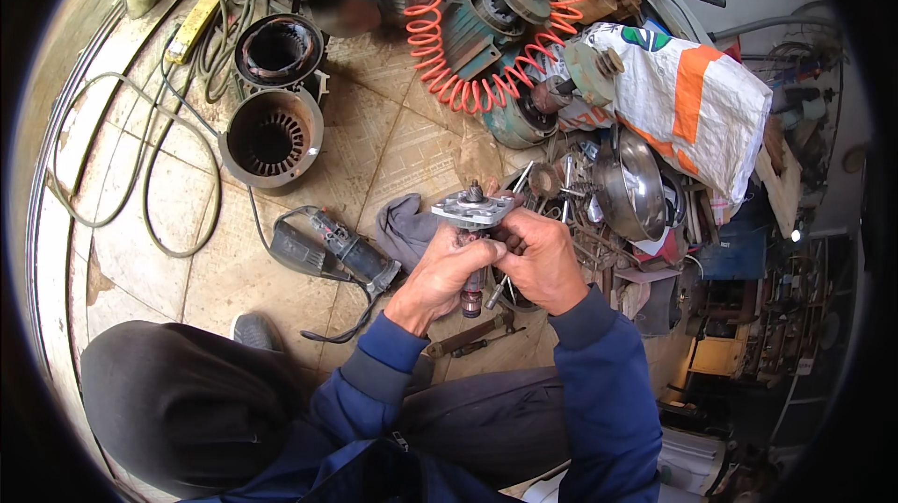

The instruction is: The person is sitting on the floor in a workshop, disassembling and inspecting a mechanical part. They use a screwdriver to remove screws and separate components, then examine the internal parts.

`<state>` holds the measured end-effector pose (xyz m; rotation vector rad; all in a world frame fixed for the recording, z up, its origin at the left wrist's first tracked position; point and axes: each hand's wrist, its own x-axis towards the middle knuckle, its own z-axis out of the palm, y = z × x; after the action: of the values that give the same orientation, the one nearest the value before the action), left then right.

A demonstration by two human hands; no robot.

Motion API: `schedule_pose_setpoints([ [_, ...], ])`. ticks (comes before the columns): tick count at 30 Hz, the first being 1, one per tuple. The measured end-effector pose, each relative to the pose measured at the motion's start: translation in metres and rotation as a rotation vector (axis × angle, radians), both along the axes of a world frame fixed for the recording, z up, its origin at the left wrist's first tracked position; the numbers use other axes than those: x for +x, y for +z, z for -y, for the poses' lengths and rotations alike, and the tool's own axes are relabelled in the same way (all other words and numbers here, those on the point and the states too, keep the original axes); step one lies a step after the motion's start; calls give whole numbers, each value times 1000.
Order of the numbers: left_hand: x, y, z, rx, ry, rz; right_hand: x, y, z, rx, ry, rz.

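Observation:
In front of me, my left hand (441, 280) and my right hand (543, 260) hold a motor armature upright between them. A silver metal end plate (472, 210) sits across its top, with a small toothed shaft tip above it. The armature's lower end (471, 302) sticks out below my fingers. My left hand is wrapped round the armature body under the plate. The fingers of my right hand are closed at the plate's right underside, their tips partly hidden. On the floor to the left lies a corded power tool body (360, 251), beside a grey cloth (402, 230).
Two motor stators (271, 138) stand at the left, near loose cables and a yellow power strip (192, 26). An orange coiled hose (426, 31) hangs over motor parts. At right are a white sack (720, 101), a metal bowl (636, 185) and scattered tools. My shoe (253, 330) rests on the tiles.

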<state>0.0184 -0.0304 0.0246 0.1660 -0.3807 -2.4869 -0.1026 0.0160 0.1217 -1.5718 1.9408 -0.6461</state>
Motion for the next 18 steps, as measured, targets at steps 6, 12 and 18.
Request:
schedule_pose_setpoints([
  [6, 1, 2, 1, -50, 2, -15, -2, 3, 1, 7, 55, -29],
  [12, 1, 4, 1, -46, 7, -19, 1, 7, 2, -64, 210, -245],
  [18, 3, 5, 1, -111, -2, 39, -7, 29, 1, 31, 149, -247],
])
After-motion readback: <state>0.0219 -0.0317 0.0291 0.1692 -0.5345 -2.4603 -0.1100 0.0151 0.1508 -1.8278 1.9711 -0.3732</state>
